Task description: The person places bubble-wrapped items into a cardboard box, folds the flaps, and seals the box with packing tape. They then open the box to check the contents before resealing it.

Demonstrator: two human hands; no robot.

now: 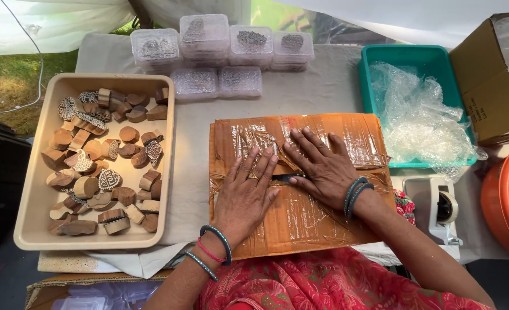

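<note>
Brown cardboard, a flat tape-covered sheet (300, 189), lay mid-surface between a beige tray of carved wooden blocks (36, 189) and a teal tub (369, 80). We pressed our left hand (244, 192) and right hand (322, 166) flat on it, grips released.

You look down on a desk (323, 86) draped in pale grey cloth, lit by soft daylight. Across the top of the frame hangs white sheeting (65, 23), translucent and glowing. In the upper left, a patch of grass (7, 80) shows beneath it, crossed by a thin white cable (33, 74).
</note>
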